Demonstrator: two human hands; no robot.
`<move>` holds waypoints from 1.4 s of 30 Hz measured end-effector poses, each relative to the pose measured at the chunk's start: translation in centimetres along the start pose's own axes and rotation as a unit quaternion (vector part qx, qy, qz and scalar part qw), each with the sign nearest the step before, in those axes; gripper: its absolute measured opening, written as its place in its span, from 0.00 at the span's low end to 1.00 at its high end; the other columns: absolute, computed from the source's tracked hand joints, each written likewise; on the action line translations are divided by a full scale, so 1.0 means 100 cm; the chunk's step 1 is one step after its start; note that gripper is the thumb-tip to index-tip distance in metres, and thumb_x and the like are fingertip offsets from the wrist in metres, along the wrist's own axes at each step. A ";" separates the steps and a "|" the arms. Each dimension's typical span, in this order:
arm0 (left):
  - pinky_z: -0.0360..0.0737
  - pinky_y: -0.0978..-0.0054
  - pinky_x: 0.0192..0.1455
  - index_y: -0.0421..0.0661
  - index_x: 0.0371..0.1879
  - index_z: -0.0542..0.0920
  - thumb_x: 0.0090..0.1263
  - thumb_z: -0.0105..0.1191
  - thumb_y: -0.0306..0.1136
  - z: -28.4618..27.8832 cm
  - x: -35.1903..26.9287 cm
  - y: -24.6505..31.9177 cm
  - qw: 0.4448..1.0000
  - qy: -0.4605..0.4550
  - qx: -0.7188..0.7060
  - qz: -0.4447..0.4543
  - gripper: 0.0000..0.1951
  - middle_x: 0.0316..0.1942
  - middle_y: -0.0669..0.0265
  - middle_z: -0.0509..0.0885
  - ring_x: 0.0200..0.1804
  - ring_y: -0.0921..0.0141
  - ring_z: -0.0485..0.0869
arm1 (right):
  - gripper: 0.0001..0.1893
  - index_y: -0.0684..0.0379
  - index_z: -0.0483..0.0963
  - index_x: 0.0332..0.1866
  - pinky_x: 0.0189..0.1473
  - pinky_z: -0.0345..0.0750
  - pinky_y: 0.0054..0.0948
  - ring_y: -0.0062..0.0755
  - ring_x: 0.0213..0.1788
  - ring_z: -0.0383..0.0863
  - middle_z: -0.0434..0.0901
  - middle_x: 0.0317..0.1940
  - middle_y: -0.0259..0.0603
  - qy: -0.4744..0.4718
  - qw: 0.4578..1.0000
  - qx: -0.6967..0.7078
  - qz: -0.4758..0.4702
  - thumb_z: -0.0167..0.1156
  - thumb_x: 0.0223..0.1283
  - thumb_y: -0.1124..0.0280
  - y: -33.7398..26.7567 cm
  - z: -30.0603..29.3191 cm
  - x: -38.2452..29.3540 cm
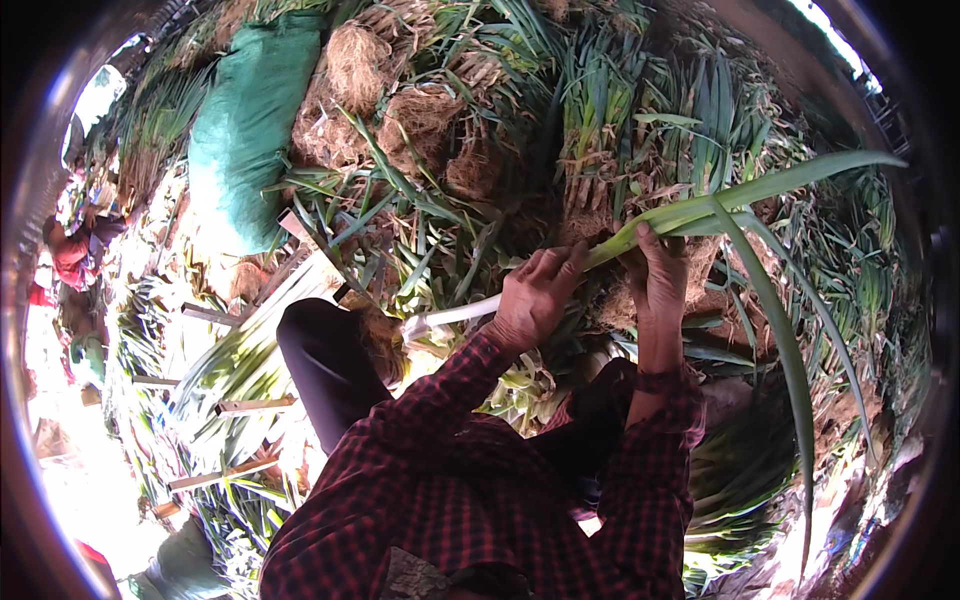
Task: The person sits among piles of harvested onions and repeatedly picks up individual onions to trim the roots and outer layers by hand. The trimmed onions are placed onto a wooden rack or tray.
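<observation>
A long green onion (457, 312) lies slantwise across my front, its white shank and root end at the left. My left hand (541, 289) is closed around the middle of the stalk. Farther up, my right hand (658, 270) pinches the green part between thumb and fingers, where the leaves fork. One leaf points to the far right, and others droop down past my right forearm. Loose peeled leaves (525, 390) lie below the stalk, between my knees. A root clump (619, 300) shows in shadow just under my hands.
Bundles of green onions (600, 112) with matted roots (358, 67) are heaped ahead and to the right. A stuffed green sack (251, 135) lies at the upper left. Stalks (232, 360) rest at a rack with wooden bars (255, 406) by my left knee. Another person (75, 251) is at far left.
</observation>
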State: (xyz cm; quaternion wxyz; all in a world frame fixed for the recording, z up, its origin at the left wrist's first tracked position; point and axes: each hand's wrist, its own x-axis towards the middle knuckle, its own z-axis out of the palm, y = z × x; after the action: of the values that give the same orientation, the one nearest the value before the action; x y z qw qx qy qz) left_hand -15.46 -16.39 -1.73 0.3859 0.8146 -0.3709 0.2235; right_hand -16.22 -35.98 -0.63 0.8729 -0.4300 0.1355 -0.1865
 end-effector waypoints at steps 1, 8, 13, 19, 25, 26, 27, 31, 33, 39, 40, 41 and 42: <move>0.85 0.63 0.42 0.43 0.59 0.80 0.59 0.64 0.27 0.000 -0.001 -0.002 0.999 0.014 0.021 0.035 0.25 0.48 0.62 0.81 0.44 0.61 0.84 | 0.23 0.55 0.75 0.57 0.46 0.89 0.39 0.33 0.47 0.86 0.83 0.45 0.34 0.012 1.000 -0.001 -0.012 0.74 0.58 0.76 0.002 0.001 0.000; 0.77 0.58 0.47 0.44 0.48 0.80 0.61 0.60 0.28 -0.006 0.005 -0.012 0.999 -0.024 0.014 0.046 0.16 0.44 0.58 0.77 0.46 0.58 0.78 | 0.22 0.58 0.78 0.56 0.44 0.87 0.35 0.27 0.46 0.84 0.83 0.45 0.32 0.068 0.996 -0.041 -0.037 0.76 0.56 0.75 0.008 0.013 -0.003; 0.76 0.55 0.47 0.44 0.43 0.74 0.61 0.61 0.29 0.003 0.011 -0.001 0.997 -0.052 -0.023 -0.046 0.13 0.39 0.55 0.74 0.43 0.53 0.77 | 0.20 0.62 0.79 0.54 0.49 0.81 0.28 0.24 0.45 0.82 0.85 0.45 0.33 0.094 0.968 -0.159 -0.170 0.76 0.56 0.74 0.011 0.016 -0.003; 0.77 0.54 0.46 0.43 0.42 0.75 0.60 0.64 0.29 0.003 0.003 0.005 0.988 -0.098 -0.110 -0.047 0.14 0.36 0.57 0.74 0.42 0.54 0.79 | 0.20 0.60 0.79 0.55 0.48 0.79 0.26 0.22 0.43 0.81 0.85 0.44 0.35 0.080 0.931 -0.280 -0.220 0.75 0.58 0.71 0.015 0.018 -0.004; 0.82 0.66 0.45 0.44 0.37 0.73 0.67 0.61 0.21 0.002 -0.012 0.024 0.918 0.004 -0.392 -0.062 0.10 0.35 0.63 0.79 0.40 0.65 0.83 | 0.27 0.56 0.66 0.67 0.29 0.88 0.30 0.34 0.37 0.89 0.85 0.44 0.45 0.048 0.984 -0.110 -0.134 0.67 0.67 0.64 -0.010 0.006 0.006; 0.83 0.69 0.45 0.44 0.36 0.72 0.70 0.60 0.22 0.000 -0.016 0.025 0.813 0.018 -0.554 -0.176 0.08 0.36 0.64 0.79 0.39 0.67 0.84 | 0.29 0.54 0.64 0.69 0.29 0.88 0.30 0.35 0.38 0.89 0.85 0.46 0.47 0.077 0.983 -0.092 -0.136 0.67 0.67 0.63 -0.017 0.001 0.010; 0.84 0.71 0.46 0.45 0.35 0.72 0.73 0.58 0.23 -0.002 -0.021 0.025 0.668 0.027 -0.693 -0.271 0.08 0.37 0.66 0.80 0.38 0.70 0.84 | 0.30 0.52 0.62 0.71 0.28 0.88 0.29 0.37 0.40 0.90 0.85 0.48 0.51 0.120 0.983 -0.073 -0.118 0.66 0.68 0.63 -0.025 -0.006 0.012; 0.84 0.71 0.41 0.46 0.36 0.72 0.77 0.57 0.30 -0.021 -0.043 -0.010 0.593 0.105 -0.726 -0.332 0.08 0.34 0.66 0.79 0.33 0.70 0.83 | 0.25 0.50 0.61 0.71 0.21 0.84 0.23 0.32 0.30 0.86 0.85 0.48 0.52 0.193 0.964 0.034 -0.180 0.58 0.74 0.64 -0.055 -0.039 0.020; 0.80 0.72 0.35 0.48 0.36 0.74 0.78 0.56 0.31 -0.033 -0.054 -0.040 0.660 0.132 -0.676 -0.300 0.06 0.30 0.67 0.79 0.30 0.71 0.80 | 0.24 0.50 0.62 0.71 0.19 0.81 0.21 0.27 0.26 0.82 0.84 0.46 0.51 0.195 0.948 0.031 -0.250 0.57 0.75 0.63 -0.070 -0.058 0.019; 0.72 0.75 0.27 0.50 0.37 0.77 0.77 0.56 0.30 -0.068 -0.084 -0.149 0.646 0.316 -0.558 -0.413 0.04 0.26 0.72 0.76 0.26 0.76 0.72 | 0.18 0.54 0.66 0.66 0.18 0.66 0.20 0.23 0.27 0.74 0.81 0.50 0.50 0.241 0.919 0.047 -0.308 0.53 0.78 0.60 -0.094 -0.100 0.018; 0.69 0.77 0.24 0.49 0.37 0.77 0.77 0.54 0.28 -0.068 -0.087 -0.161 0.673 0.356 -0.506 -0.406 0.03 0.26 0.72 0.75 0.24 0.77 0.71 | 0.18 0.55 0.66 0.65 0.18 0.66 0.20 0.23 0.26 0.73 0.81 0.50 0.49 0.242 0.920 0.056 -0.303 0.53 0.78 0.59 -0.093 -0.105 0.018; 0.68 0.78 0.23 0.47 0.36 0.77 0.77 0.54 0.28 -0.071 -0.090 -0.173 0.623 0.387 -0.535 -0.418 0.04 0.27 0.71 0.76 0.22 0.76 0.70 | 0.18 0.56 0.67 0.65 0.18 0.66 0.21 0.23 0.26 0.73 0.81 0.51 0.49 0.239 0.920 0.073 -0.302 0.52 0.79 0.59 -0.091 -0.109 0.019; 0.69 0.78 0.23 0.46 0.37 0.77 0.77 0.54 0.29 -0.076 -0.093 -0.181 0.670 0.353 -0.495 -0.426 0.04 0.27 0.71 0.76 0.22 0.75 0.71 | 0.18 0.56 0.67 0.64 0.19 0.66 0.21 0.24 0.27 0.73 0.81 0.50 0.48 0.242 0.920 0.063 -0.302 0.53 0.78 0.58 -0.090 -0.112 0.020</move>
State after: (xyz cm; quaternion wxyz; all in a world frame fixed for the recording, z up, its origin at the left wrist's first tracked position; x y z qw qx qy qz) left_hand -7.77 1.35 -11.58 0.8878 0.4342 0.1238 0.0896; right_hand -20.80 -49.72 -0.24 0.7413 -0.3363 0.1941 -0.5474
